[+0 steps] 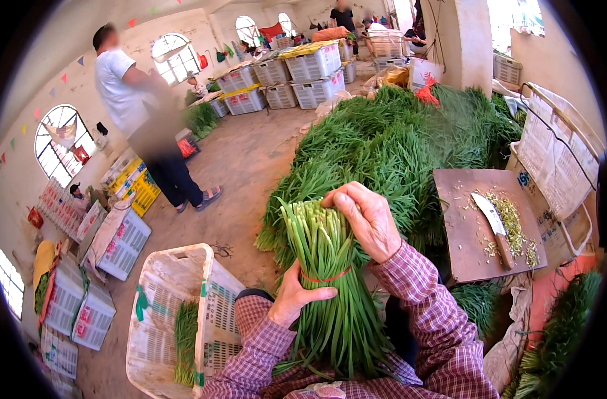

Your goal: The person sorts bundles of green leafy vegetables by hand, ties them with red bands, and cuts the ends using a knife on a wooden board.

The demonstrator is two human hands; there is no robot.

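A thick bundle of garlic chives (323, 246) stands upright in front of me, pale cut ends up and green leaves spreading down over my lap. A red rubber band (331, 277) circles its middle. My left hand (293, 296) is closed round the bundle's left side, its thumb lying across the front just below the band. At the top right, my right hand (370, 219) has its fingers curled and its thumb and forefinger pinched at the cut ends; the exact stems between them are partly hidden.
A board (459, 239) at right carries a knife (493, 219) and chopped trimmings (512, 223). Ahead lies a large chive heap (376, 139). A white crate (210, 292) at left holds some chives (186, 342). Someone in a white shirt (114, 86) stands far left, near stacked crates (313, 63).
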